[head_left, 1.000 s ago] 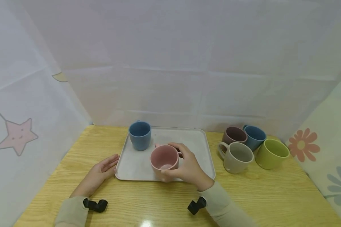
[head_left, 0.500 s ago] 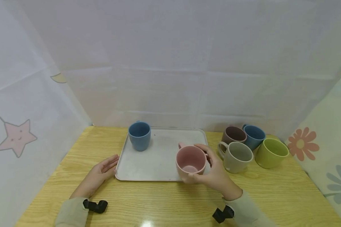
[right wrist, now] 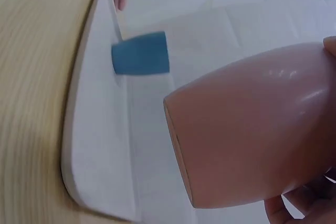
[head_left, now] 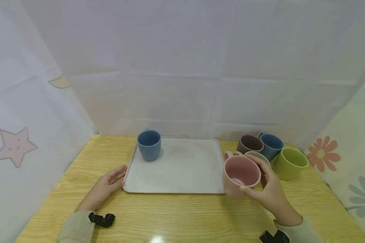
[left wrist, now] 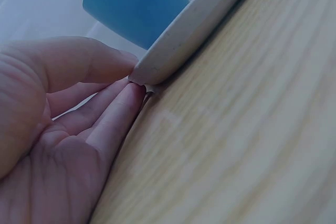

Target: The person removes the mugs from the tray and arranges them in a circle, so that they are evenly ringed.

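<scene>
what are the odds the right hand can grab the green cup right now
Probably not: the right hand already holds the pink cup, though nothing seems to stand between that hand and the green cup.

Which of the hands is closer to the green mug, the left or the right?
Right. The right hand, holding the pink mug, is at the green mug's near-left side; the left hand is across the tray, touching its left edge.
</scene>
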### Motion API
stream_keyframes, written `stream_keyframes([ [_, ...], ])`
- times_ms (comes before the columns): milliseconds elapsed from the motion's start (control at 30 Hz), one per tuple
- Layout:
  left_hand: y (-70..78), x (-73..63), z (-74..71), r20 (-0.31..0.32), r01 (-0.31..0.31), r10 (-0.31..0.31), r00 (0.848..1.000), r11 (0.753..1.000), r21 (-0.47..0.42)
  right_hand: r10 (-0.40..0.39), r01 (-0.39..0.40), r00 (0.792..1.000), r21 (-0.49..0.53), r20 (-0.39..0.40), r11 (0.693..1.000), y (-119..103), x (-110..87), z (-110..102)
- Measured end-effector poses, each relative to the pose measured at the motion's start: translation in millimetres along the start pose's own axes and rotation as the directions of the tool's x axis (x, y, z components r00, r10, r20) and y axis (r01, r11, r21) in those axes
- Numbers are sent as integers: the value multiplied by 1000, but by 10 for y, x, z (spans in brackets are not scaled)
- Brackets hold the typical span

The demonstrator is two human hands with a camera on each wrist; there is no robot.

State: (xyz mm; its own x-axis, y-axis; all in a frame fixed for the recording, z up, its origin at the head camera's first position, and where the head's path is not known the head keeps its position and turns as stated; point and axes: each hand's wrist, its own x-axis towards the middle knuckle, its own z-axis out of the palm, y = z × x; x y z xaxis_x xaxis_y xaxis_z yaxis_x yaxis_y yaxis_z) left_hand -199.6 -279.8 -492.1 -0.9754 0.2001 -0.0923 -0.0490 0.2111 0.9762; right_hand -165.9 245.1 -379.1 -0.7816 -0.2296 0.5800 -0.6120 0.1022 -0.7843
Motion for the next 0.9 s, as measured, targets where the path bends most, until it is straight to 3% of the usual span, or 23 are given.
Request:
stream_keyframes([
  [200, 18, -13, 1, 2, 5, -5, 1000, 1000, -9, 69, -70, 996, 0, -56, 998, -90, -116, -342],
  [400, 20, -10, -2, 0, -7, 7, 1000, 1000, -3, -5, 11, 994, 54, -112, 998, -125, -216, -631],
  [500, 14, -8, -12, 2, -16, 16, 1000, 1000, -2, 2, 9, 986, 65, -168, 998, -139, -272, -736],
  [700, -4, -3, -28, 9, -21, 22, 1000, 1000, -9, 112, -107, 941, 35, -318, 994, -126, -415, -828],
  [900, -4, 3, -17, 3, -3, 3, 1000, 1000, -12, 180, -207, 891, -19, -416, 978, -47, -518, -872],
])
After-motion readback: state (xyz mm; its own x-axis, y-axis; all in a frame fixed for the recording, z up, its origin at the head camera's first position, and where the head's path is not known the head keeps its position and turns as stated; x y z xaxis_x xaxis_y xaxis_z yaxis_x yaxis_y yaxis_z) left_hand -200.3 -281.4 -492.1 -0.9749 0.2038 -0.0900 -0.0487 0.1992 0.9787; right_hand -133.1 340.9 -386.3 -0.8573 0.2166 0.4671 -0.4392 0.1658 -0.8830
